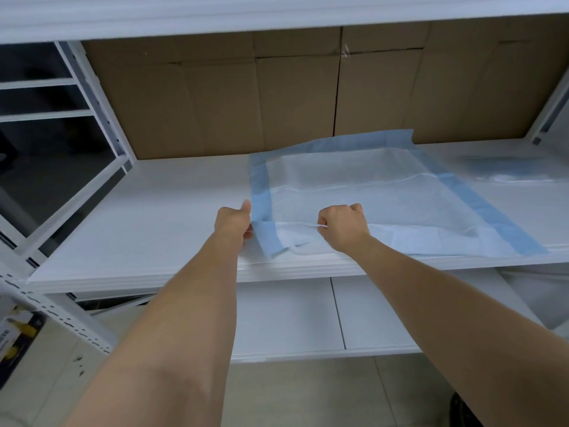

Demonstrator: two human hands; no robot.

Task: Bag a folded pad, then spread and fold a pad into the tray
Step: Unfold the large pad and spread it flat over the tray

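A white pad with a blue border (345, 186) lies spread on the white shelf (147, 217), its far edge curling up against the cardboard. The near edge is doubled over in a fold along the shelf's front. My left hand (235, 221) pinches the pad's near left blue corner. My right hand (341, 226) is closed on the folded near edge, a little right of the left hand. A clear plastic bag (505, 171) lies flat at the far right of the shelf.
Brown cardboard boxes (277, 97) form a wall at the back of the shelf. White rack posts (92, 97) stand at left, and another white shelf (308, 318) sits below. A printed box (15, 340) shows at lower left.
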